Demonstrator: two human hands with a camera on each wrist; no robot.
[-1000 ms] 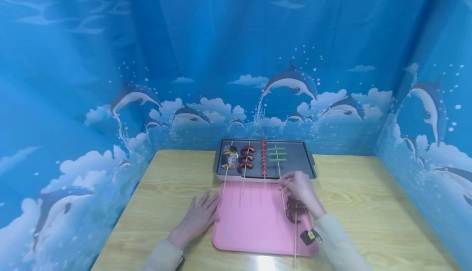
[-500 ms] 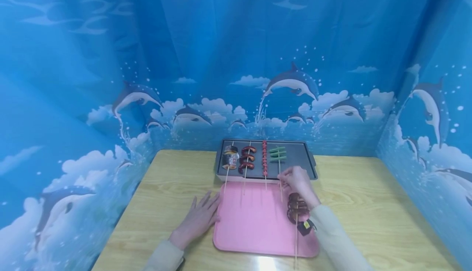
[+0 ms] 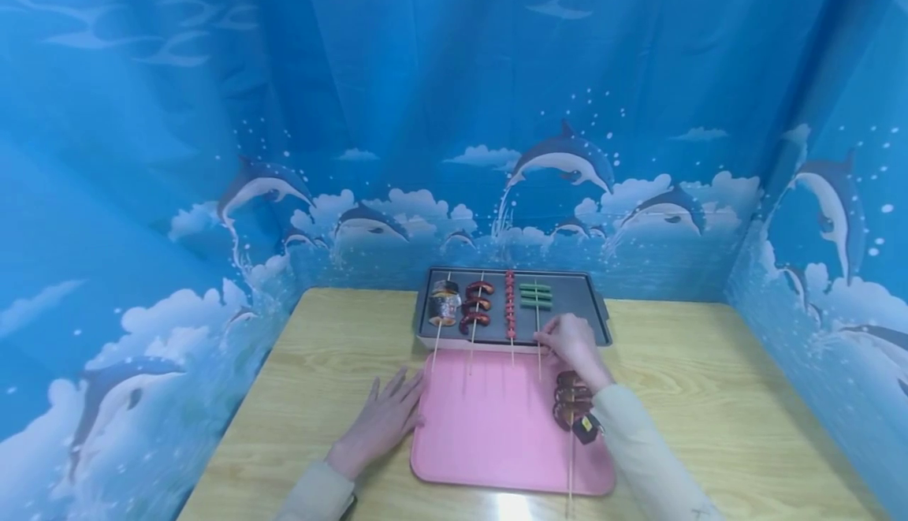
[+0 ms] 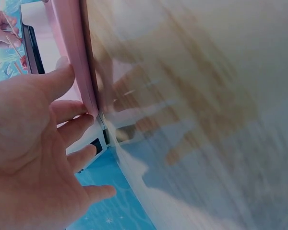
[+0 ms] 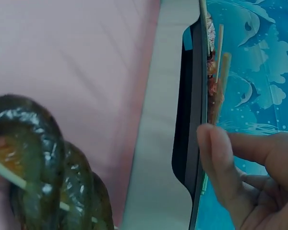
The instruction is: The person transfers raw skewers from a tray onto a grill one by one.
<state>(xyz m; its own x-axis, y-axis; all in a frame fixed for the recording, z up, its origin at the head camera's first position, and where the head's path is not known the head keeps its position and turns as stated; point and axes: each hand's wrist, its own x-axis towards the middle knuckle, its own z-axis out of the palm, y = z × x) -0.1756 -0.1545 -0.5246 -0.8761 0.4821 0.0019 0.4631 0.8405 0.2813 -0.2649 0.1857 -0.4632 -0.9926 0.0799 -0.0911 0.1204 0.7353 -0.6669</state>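
My right hand (image 3: 573, 341) pinches the wooden stick of a skewer of green pieces (image 3: 535, 297), which lies over the dark grill pan (image 3: 574, 300). In the right wrist view, thumb and finger (image 5: 221, 148) meet at a stick (image 5: 224, 79) beside the pan's rim. My left hand (image 3: 383, 418) lies with fingers spread at the left edge of the pink tray (image 3: 489, 442); the left wrist view shows its fingertips at the tray's side. On the tray's right part, below my right wrist, lies a skewer of glossy brown curled pieces (image 3: 570, 399).
Left to right on the pan lie a skewer of silvery-skinned chunks (image 3: 444, 308), one of dark red curled pieces (image 3: 477, 307) and one of small red pieces (image 3: 510, 304). Their sticks overhang the tray. A wooden table (image 3: 681, 395) holds everything, with a blue dolphin-print curtain (image 3: 454, 111) behind.
My right hand has shifted slightly up and away with the green skewer, whose pieces now sit a little lower and straighter on the pan. The left hand stays at the tray.
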